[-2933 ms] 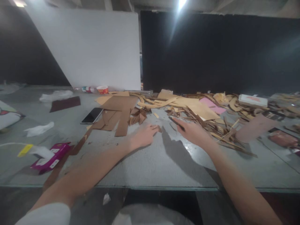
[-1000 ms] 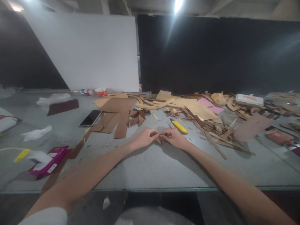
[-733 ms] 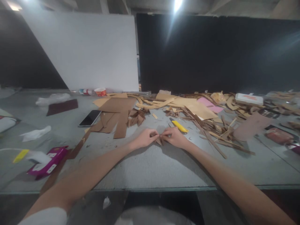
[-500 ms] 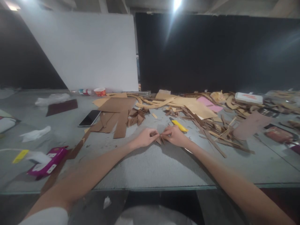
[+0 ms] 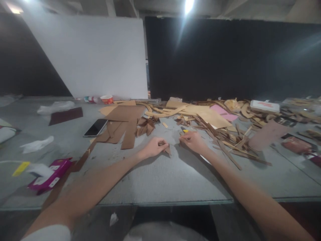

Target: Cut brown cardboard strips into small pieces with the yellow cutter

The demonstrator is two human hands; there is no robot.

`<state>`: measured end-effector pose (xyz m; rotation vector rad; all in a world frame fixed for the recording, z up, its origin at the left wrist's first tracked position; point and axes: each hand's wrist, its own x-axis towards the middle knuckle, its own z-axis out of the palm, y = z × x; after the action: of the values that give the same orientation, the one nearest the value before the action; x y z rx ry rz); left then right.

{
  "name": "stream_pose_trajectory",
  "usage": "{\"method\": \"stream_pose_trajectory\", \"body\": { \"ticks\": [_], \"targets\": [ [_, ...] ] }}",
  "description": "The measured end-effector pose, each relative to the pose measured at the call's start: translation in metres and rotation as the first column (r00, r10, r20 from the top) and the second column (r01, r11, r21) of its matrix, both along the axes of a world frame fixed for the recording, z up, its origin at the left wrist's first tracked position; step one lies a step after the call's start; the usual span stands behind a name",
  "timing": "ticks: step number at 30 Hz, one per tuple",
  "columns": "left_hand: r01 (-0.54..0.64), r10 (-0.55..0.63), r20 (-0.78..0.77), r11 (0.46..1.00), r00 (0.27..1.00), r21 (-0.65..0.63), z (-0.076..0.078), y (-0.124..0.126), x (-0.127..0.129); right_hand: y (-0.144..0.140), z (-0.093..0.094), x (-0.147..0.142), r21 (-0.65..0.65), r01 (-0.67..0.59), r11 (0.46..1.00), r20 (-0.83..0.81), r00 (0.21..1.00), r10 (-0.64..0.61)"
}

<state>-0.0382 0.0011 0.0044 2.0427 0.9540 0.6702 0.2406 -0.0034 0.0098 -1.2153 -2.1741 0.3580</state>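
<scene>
Operator body: two bare forearms, hands uncovered, pale short sleeve on left.

Left hand at about 11 o'clock of frame centre, right hand at about 1 o'clock; no gloves, rings, watch or wristbands visible on either. Both forearms bare from wrist to frame edge. Left arm ends in a white or pale grey sleeve at 7 o'clock, plain fabric, no print or seam readable. Pale garment patch at 6 o'clock below the tabletop edge, blurred, looks like the same light clothing. Right arm exits at 5 o'clock with no sleeve in frame.
</scene>
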Motion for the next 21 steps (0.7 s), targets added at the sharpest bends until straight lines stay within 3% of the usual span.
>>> {"method": "stream_pose_trajectory", "body": {
  "ticks": [4,10,15,18,21],
  "targets": [
    [-0.046,0.046,0.007,0.999,0.999,0.023,-0.003,0.002,0.000,-0.002,0.001,-0.001,-0.032,0.037,0.999,-0.036,0.999,-0.038],
    [-0.038,0.066,-0.097,0.964,0.993,0.264,0.004,0.001,-0.003,-0.009,0.002,-0.016,-0.085,-0.037,0.996,0.002,0.999,0.038],
    [-0.119,0.159,-0.105,0.941,0.982,0.317,0.007,0.005,-0.009,-0.008,-0.003,-0.017,-0.094,-0.018,0.995,0.001,1.000,0.018],
    [-0.234,0.269,-0.068,0.915,0.961,0.328,0.006,0.014,-0.017,-0.007,-0.006,-0.016,-0.117,0.000,0.993,-0.012,1.000,-0.001],
    [-0.440,0.456,0.029,0.840,0.890,0.318,0.009,0.028,-0.027,-0.007,-0.008,-0.016,-0.111,0.009,0.994,-0.014,1.000,-0.011]
  ]
}}
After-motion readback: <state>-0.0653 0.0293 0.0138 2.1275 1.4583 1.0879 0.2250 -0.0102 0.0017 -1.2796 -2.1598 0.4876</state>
